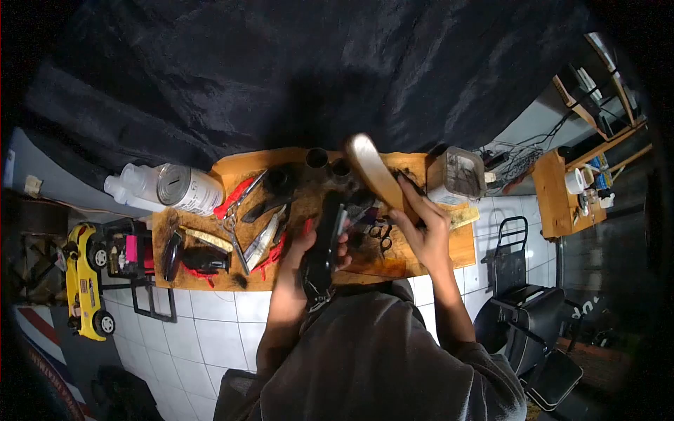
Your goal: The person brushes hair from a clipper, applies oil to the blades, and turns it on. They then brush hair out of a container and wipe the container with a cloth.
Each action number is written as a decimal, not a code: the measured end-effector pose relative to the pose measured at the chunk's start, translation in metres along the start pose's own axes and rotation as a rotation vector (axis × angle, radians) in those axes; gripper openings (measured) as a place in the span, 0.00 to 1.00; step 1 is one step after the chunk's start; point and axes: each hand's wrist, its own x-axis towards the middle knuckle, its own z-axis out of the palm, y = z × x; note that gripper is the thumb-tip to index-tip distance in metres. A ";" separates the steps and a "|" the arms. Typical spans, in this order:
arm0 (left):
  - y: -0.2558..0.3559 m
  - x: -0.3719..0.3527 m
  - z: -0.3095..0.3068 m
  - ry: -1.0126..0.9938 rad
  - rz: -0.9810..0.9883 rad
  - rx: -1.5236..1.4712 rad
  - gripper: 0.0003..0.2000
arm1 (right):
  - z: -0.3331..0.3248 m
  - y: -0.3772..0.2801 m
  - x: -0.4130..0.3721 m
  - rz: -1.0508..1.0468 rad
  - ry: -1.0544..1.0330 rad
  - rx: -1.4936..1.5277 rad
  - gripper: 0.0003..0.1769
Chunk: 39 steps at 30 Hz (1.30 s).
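My left hand (298,254) is wrapped round a black hair clipper (323,249), held upright over the table's front edge. In my right hand (427,228) is a wooden-backed brush (375,170), gripped at its lower end and tilted up to the left; its bristles are not clearly visible. Both hands are closed, with a small gap between the two tools. Below them on the wooden table (460,247) lie scissors (381,235) and a wooden-looking comb (377,267). Dark hair clippings are scattered across the tabletop.
To the left lie red-handled scissors (234,198), another black clipper (171,256) and a pale comb (207,238). A tin can (189,189) stands at the back left, a clear plastic container (455,175) at the back right. A black chair (530,326) is on the right; dark cloth (281,70) hangs behind.
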 end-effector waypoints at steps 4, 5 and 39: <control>0.003 -0.004 0.030 0.332 0.192 0.348 0.27 | -0.009 -0.019 -0.025 -0.130 -0.364 0.131 0.30; 0.006 0.000 0.022 0.265 0.184 0.352 0.26 | -0.012 -0.024 -0.027 -0.174 -0.515 0.151 0.29; -0.005 -0.009 0.025 0.122 0.088 0.278 0.29 | 0.000 -0.013 0.012 0.180 0.024 0.096 0.26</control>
